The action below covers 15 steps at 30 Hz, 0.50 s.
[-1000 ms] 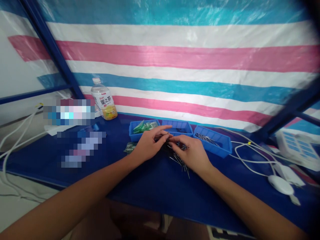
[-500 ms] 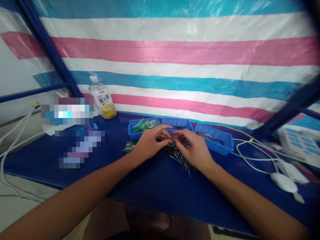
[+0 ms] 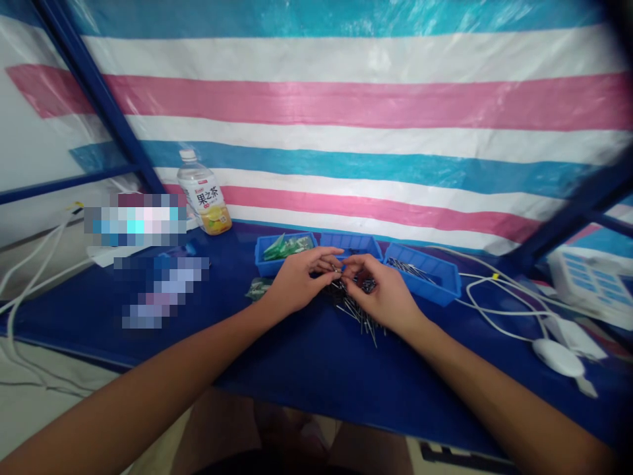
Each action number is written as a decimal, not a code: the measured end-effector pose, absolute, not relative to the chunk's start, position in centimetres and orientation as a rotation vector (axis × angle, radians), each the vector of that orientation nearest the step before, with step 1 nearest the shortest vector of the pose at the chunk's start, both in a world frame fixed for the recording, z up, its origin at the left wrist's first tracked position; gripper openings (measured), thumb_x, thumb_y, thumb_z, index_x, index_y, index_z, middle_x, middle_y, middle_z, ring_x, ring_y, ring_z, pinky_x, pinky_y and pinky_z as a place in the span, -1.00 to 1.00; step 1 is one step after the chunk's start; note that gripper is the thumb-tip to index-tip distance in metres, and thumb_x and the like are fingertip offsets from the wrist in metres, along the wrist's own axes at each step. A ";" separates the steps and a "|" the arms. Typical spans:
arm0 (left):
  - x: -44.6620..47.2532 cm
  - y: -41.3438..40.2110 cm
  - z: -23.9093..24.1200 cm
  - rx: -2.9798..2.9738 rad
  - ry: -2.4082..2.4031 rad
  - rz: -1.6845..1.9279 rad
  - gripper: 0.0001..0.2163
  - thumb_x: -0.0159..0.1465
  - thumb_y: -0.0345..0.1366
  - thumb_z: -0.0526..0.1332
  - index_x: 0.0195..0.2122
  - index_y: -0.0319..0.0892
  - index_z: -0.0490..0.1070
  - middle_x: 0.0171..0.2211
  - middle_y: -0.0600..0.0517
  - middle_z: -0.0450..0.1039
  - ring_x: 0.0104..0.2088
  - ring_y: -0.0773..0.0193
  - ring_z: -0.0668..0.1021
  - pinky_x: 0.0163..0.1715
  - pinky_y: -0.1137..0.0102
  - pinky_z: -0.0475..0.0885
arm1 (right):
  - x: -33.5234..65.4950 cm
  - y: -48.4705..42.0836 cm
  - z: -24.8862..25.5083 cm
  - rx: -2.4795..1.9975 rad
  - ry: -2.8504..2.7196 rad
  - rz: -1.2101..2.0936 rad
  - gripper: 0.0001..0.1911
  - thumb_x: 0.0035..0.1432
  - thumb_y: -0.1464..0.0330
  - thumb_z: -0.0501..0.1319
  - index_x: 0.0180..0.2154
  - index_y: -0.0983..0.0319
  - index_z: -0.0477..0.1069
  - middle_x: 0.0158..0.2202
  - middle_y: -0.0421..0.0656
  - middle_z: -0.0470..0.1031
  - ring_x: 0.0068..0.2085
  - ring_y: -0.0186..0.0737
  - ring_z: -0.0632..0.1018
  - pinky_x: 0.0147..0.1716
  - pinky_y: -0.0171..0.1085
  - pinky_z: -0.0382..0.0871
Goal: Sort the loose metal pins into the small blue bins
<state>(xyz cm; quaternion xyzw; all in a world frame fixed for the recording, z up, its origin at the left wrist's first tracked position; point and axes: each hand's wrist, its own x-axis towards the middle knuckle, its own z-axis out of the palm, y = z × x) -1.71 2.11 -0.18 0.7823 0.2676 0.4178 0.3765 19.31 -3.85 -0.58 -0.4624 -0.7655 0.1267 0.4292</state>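
the left hand (image 3: 297,280) and the right hand (image 3: 383,290) are brought near to each other, with fingers bent and half closed, the thumbs and forefingers almost meeting. it seems that something small is between the fingertips, but it is too small to tell what it is, or which hand has hold of it.

the pile of thin metal rods (image 3: 363,316) lies on the blue table (image 3: 306,369), under the right hand and a little nearer to the person than its fingertips; the rods point in various directions, and the right hand hides a part of them.

beyond the hands, three blue bins make a row. the first bin (image 3: 271,268), behind the left hand, contains green packets (image 3: 279,247). the middle bin (image 3: 351,239) is just beyond the fingertips, and the hands cover some of it. the third bin (image 3: 440,290), to the right of the right hand, has similar rods (image 3: 408,268) inside.

a dark green packet (image 3: 257,288) lies just to the left of the left hand. farther left and beyond it stands a bottle (image 3: 204,194). well to the right of the right hand there are white cables (image 3: 494,311).
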 end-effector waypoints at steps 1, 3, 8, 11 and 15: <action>-1.7 2.1 -0.3 1.955 0.682 1.063 -0.61 0.29 -0.42 0.36 0.15 -0.15 0.53 -0.10 -0.07 0.68 -0.13 0.19 0.73 0.01 0.24 0.67 | 19.2 -3.9 -0.5 -1.145 -1.900 0.333 -0.70 0.27 0.43 0.26 0.04 0.15 0.44 -0.23 -0.17 0.63 -0.32 -0.25 0.61 -0.28 -0.24 0.52; -1.6 2.2 -0.4 1.848 0.676 1.045 -0.61 0.28 -0.37 0.39 0.15 -0.17 0.54 -0.09 -0.10 0.68 -0.15 0.18 0.74 0.00 0.23 0.67 | 19.1 -3.9 -0.5 -1.136 -1.879 0.366 -0.70 0.27 0.44 0.25 0.04 0.16 0.42 -0.24 -0.17 0.62 -0.31 -0.25 0.61 -0.27 -0.23 0.52; -1.3 2.2 -0.6 1.672 0.688 1.013 -0.56 0.22 -0.30 0.48 0.13 -0.20 0.53 -0.13 -0.09 0.65 -0.19 0.18 0.74 -0.05 0.25 0.67 | 18.9 -4.0 -0.7 -1.168 -1.830 0.415 -0.72 0.24 0.43 0.26 0.00 0.15 0.41 -0.25 -0.19 0.60 -0.33 -0.25 0.59 -0.27 -0.21 0.50; -1.1 2.2 -0.7 1.599 0.690 1.012 -0.49 0.17 -0.28 0.52 0.14 -0.20 0.50 -0.11 -0.10 0.64 -0.20 0.17 0.74 -0.06 0.24 0.67 | 18.8 -4.1 -0.7 -1.182 -1.803 0.461 -0.67 0.21 0.43 0.27 0.02 0.14 0.37 -0.29 -0.22 0.55 -0.35 -0.25 0.57 -0.27 -0.21 0.48; -1.1 2.1 -0.6 1.636 0.656 1.021 -0.41 0.14 -0.25 0.55 0.18 -0.18 0.46 -0.03 -0.13 0.61 -0.10 0.11 0.72 -0.03 0.22 0.65 | 18.7 -4.2 -0.4 -1.194 -1.839 0.442 -0.48 0.20 0.46 0.24 0.20 0.14 0.33 -0.29 -0.22 0.52 -0.35 -0.24 0.55 -0.28 -0.20 0.48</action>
